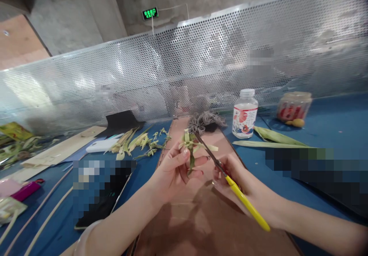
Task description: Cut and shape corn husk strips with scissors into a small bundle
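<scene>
My left hand [175, 164] is closed on a small green leaf figure [188, 144], pinched upright between thumb and fingers. Strips stick out from its sides, and a darker green piece hangs below. In my right hand [232, 175] are yellow-handled scissors [247, 202], seen nearly edge-on, with the fingers round the metal part. Their dark blades slant up and left, and the tips are beside the top of the figure. Whether the blades touch it I cannot tell. Both hands are above a brown board [184, 225].
Grey yarn [205, 121] lies at the board's far end. A labelled bottle [245, 116], a jar [294, 108] and long green leaves [276, 136] are on the right. Leaf pieces [135, 142] and a dark phone-like device [106, 198] lie left. A perforated metal screen [143, 71] stands behind.
</scene>
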A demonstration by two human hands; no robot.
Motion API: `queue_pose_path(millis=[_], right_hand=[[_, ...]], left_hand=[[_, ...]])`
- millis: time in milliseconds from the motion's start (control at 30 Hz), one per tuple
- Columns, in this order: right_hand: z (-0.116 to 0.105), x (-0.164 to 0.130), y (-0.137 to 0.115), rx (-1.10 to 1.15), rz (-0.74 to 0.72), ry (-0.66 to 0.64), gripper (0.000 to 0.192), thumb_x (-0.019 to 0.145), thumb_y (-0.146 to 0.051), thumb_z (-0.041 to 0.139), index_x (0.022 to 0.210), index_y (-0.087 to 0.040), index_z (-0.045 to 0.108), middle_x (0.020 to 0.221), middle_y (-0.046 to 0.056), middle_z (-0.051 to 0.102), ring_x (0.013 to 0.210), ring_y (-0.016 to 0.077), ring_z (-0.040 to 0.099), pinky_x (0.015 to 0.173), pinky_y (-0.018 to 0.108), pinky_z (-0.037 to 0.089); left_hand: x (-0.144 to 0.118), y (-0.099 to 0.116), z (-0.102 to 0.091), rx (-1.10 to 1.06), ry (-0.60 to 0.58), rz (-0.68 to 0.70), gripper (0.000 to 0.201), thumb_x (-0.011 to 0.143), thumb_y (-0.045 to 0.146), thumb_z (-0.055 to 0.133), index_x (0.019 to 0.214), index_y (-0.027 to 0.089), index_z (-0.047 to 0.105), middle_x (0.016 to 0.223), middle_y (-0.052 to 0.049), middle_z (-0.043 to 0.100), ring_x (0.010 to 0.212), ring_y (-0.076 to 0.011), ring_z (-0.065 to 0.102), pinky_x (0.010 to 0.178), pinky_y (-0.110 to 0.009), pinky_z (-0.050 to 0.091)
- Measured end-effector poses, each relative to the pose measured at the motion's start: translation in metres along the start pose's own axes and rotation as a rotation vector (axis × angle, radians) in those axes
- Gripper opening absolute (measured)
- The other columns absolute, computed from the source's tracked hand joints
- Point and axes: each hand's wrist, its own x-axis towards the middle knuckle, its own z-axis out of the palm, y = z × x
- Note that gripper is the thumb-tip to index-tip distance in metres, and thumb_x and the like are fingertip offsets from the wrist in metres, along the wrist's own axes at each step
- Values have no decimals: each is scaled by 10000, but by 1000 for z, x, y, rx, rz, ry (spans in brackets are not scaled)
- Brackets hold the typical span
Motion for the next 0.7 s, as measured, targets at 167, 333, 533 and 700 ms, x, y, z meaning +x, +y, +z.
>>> queue_pose_path(millis=[167,333,533,700], right_hand=[[0,-1,2,40,-35,2,219,879,-413,489,887,-231,368,826,-5,465,713,139,431,657,286,410],[0,0,3,14,-31,58,238,854,-409,536,836,-224,386,774,-16,468,680,130,410,632,271,399],[1,-2,1,39,-21,93,268,850,-467,506,814,-222,406,738,-14,473,643,130,407,580,260,380],[1,-5,-3,8,19,49,288,868,-478,471,775,-227,362,699,-35,426,604,113,368,551,251,367]], left_hand=[[0,-2,0,21,8,-31,129,743,144,695,813,200,603,802,23,715,773,-169,707,563,-189,558],[0,-5,1,41,-8,-21,157,754,146,685,867,212,597,809,43,703,782,-161,705,573,-195,561],[0,-5,2,50,-26,-14,199,762,143,676,934,211,601,905,22,713,777,-163,708,572,-198,576],[0,-4,5,41,-11,-6,192,734,132,700,882,195,594,824,35,697,751,-159,707,557,-196,580]])
